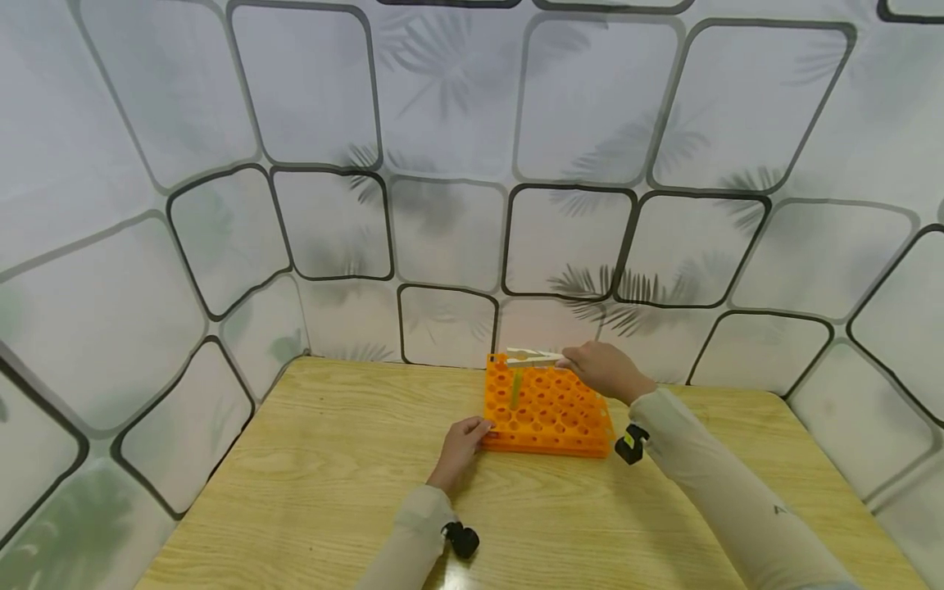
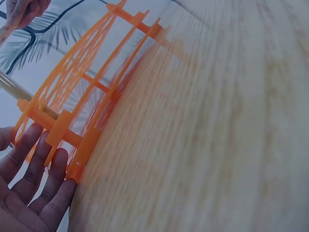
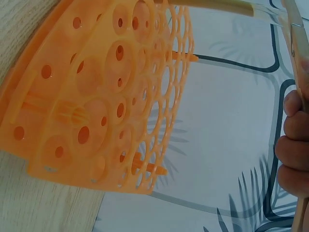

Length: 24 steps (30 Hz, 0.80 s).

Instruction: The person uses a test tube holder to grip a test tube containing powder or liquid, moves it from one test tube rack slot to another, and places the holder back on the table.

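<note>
An orange plastic test tube rack [image 1: 549, 444] with rows of round holes stands on the table. My left hand [image 1: 462, 447] holds its near left corner; in the left wrist view the fingers [image 2: 58, 164] lie against the rack's side. My right hand [image 1: 603, 370] grips a wooden test tube clamp [image 1: 534, 359] above the rack. Between the clamp's tips is the top of a glass test tube [image 3: 265, 13]. Yellow liquid [image 1: 515, 389] shows inside the tube, whose lower part stands in a hole on the rack's left side.
The light wood-grain table [image 1: 332, 459] stretches around the rack. Behind and at the sides hangs a pale curtain [image 1: 450, 229] with dark rounded outlines and leaf prints. Black wrist cameras sit on both sleeves.
</note>
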Each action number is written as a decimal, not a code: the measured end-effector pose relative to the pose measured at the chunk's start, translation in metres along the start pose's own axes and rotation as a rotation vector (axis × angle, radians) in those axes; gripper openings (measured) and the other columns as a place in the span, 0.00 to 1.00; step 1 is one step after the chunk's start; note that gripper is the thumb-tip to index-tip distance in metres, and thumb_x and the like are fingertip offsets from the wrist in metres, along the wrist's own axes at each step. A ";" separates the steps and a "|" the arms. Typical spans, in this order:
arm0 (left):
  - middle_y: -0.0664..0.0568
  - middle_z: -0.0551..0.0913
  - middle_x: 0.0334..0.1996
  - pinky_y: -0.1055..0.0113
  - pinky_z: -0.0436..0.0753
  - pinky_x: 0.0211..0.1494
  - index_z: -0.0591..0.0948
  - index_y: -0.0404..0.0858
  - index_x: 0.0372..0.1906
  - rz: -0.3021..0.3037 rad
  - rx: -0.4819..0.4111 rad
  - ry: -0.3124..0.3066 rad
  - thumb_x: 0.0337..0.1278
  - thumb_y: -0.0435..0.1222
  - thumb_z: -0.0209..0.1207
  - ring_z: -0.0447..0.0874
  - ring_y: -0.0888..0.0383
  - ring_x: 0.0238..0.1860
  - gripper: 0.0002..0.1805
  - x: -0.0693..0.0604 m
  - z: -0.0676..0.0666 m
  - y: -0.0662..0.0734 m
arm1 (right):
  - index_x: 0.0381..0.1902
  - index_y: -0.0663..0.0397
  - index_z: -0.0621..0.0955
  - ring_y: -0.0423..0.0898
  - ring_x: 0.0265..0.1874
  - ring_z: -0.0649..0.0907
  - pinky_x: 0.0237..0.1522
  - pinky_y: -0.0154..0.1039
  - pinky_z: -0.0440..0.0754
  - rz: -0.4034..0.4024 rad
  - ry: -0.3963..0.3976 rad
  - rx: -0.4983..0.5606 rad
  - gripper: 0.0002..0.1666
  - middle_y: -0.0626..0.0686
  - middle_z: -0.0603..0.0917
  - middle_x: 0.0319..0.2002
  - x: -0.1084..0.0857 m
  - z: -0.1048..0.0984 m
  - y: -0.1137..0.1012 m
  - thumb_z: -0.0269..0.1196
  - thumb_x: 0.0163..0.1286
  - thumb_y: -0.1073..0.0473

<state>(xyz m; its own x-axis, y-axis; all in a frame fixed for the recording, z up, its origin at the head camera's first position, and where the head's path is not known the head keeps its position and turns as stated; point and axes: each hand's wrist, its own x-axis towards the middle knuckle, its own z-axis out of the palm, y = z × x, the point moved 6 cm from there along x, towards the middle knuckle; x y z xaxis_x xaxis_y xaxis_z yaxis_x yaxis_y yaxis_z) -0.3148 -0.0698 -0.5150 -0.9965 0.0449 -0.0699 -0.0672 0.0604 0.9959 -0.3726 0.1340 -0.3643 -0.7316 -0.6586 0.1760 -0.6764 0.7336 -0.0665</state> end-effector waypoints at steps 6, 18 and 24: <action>0.50 0.78 0.33 0.70 0.71 0.37 0.79 0.25 0.42 -0.010 -0.029 -0.006 0.68 0.37 0.50 0.67 0.60 0.33 0.16 0.000 0.001 0.000 | 0.21 0.50 0.65 0.38 0.13 0.57 0.24 0.34 0.64 -0.011 0.016 0.004 0.18 0.44 0.57 0.13 -0.001 0.003 0.001 0.51 0.72 0.53; 0.36 0.81 0.40 0.66 0.74 0.41 0.78 0.22 0.43 0.007 -0.009 -0.017 0.68 0.33 0.48 0.73 0.58 0.37 0.15 -0.024 0.000 0.034 | 0.22 0.49 0.66 0.38 0.14 0.58 0.25 0.35 0.65 -0.003 -0.009 0.022 0.18 0.44 0.59 0.14 -0.002 0.014 0.002 0.50 0.73 0.52; 0.33 0.78 0.40 0.66 0.72 0.39 0.77 0.21 0.42 0.026 -0.012 -0.038 0.68 0.33 0.48 0.69 0.57 0.35 0.16 -0.022 0.000 0.033 | 0.23 0.51 0.70 0.38 0.14 0.61 0.27 0.36 0.66 -0.001 -0.027 0.037 0.18 0.45 0.63 0.15 -0.003 0.020 0.002 0.49 0.74 0.52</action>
<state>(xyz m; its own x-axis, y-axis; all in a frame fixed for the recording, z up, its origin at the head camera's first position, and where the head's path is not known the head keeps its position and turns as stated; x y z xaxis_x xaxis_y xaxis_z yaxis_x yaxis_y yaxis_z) -0.2950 -0.0690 -0.4808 -0.9954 0.0844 -0.0463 -0.0424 0.0467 0.9980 -0.3734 0.1345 -0.3848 -0.7324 -0.6642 0.1497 -0.6797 0.7263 -0.1024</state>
